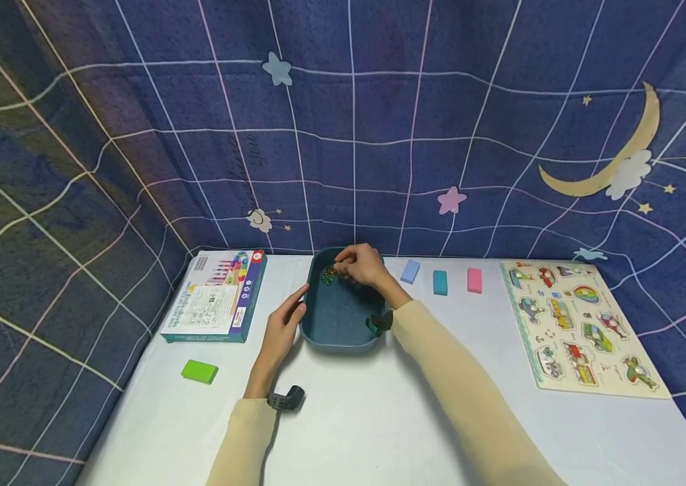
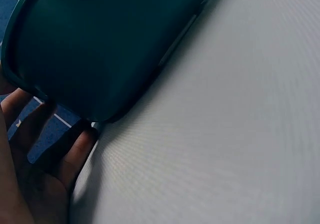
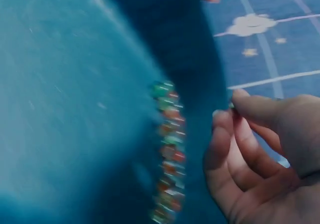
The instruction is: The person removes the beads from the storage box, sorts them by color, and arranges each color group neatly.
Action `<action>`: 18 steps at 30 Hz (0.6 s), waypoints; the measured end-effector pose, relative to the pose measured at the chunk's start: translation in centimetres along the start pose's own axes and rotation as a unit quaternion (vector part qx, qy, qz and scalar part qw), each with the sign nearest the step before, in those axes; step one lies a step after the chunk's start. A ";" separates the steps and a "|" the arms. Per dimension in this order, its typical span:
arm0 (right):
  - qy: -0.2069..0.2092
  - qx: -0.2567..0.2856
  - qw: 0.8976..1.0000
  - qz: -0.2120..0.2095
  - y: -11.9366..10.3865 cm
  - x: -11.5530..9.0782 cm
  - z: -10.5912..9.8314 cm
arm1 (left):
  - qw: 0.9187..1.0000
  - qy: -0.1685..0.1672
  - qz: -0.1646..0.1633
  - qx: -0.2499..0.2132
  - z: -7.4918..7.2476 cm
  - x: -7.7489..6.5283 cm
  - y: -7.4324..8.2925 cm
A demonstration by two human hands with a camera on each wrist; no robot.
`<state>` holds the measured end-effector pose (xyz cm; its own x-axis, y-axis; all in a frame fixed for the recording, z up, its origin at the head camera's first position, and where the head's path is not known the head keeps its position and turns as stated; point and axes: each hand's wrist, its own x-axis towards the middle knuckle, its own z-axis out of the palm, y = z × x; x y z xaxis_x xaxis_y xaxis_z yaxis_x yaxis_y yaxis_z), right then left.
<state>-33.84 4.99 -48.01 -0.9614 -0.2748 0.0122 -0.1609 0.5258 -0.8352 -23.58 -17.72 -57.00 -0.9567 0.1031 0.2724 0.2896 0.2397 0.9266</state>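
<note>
Grip of the right hand (image 1: 364, 265): narrow, thumb and fingertips drawn together at the far end of the tray (image 1: 343, 349); whether a bead or a thread lies between the tips cannot be told. The left hand (image 1: 281, 322) has its fingers extended and spread against the outside of the tray's left wall. The beads (image 1: 328, 275) are inside the tray, near its far wall, just beside the right fingertips.

Possible faults, by judgement: if the tips have hold of only the end of the row, the beads could slip and drop back; a hurried lift could catch them on the rim. Too firm a push from the left hand could slide the tray over the cloth (image 1: 343, 432), since nothing is seen bracing its right side.

Comparison of views: the right wrist view shows the beads as a blurred, gently curved row of green, orange and red, where the head view gives a small cluster partly covered by fingers. The left wrist view alone shows the left fingers spread along the outer wall, but no beads. Only the head view includes the box (image 1: 212, 297), left, and the puzzle (image 1: 583, 331), right.
</note>
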 end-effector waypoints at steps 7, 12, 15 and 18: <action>-0.020 0.055 0.998 -0.017 0.6 -2.6 -4.7 | 1.000 0.016 0.004 0.003 0.0 0.3 0.2; 0.006 0.045 0.999 0.001 3.2 -5.1 -7.0 | 1.000 0.019 0.003 0.000 0.1 0.2 0.3; 0.011 0.026 1.000 -0.007 5.2 -6.5 -7.7 | 1.000 0.020 0.000 -0.004 0.2 0.0 0.3; 0.004 0.003 1.000 -0.014 7.2 -7.7 -7.6 | 1.000 0.023 -0.002 -0.006 0.3 -0.2 0.2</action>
<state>-29.29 16.99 -49.91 -0.9582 -0.2834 0.0400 -0.1868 0.5133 -0.8377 -23.35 -17.41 -56.92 -0.9581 0.0578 0.2804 0.2861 0.2274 0.9308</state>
